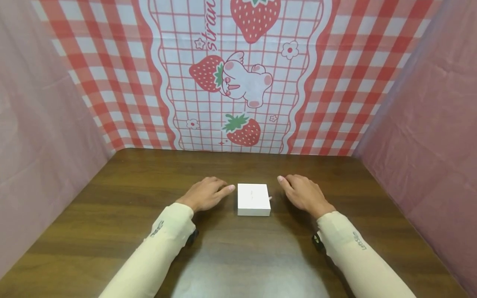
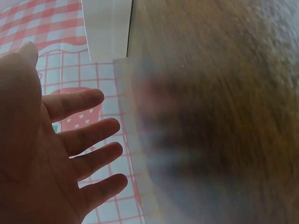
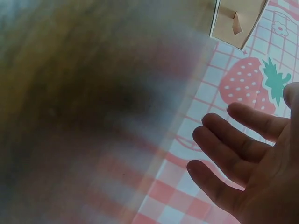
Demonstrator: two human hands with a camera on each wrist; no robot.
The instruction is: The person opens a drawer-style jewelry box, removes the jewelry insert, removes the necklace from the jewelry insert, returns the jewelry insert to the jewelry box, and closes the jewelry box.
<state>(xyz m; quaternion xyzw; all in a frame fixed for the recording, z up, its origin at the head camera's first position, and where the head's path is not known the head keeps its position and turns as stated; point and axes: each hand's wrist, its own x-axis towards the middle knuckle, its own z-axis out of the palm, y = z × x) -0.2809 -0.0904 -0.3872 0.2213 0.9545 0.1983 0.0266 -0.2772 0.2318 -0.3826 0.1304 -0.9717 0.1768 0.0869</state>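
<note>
A small white box [image 1: 253, 200] lies flat on the wooden table between the two hands, with faint marks on its top and a small tab sticking out from its right side. My left hand [image 1: 207, 193] is just left of the box, its thumb tip close to the box but apart from it. To the right, a little farther off, is my right hand [image 1: 303, 193]. Both wrist views show fingers spread loosely and holding nothing. The box's side [image 2: 108, 30] appears at the top of the left wrist view; the tab [image 3: 237, 24] shows on it in the right wrist view.
The brown wooden table [image 1: 238, 256] reaches back to a red-and-white checked cloth [image 1: 335, 82] with strawberry pictures. Pink curtains [image 1: 425, 136] hang along both sides. Dark straps with cameras sit under both wrists.
</note>
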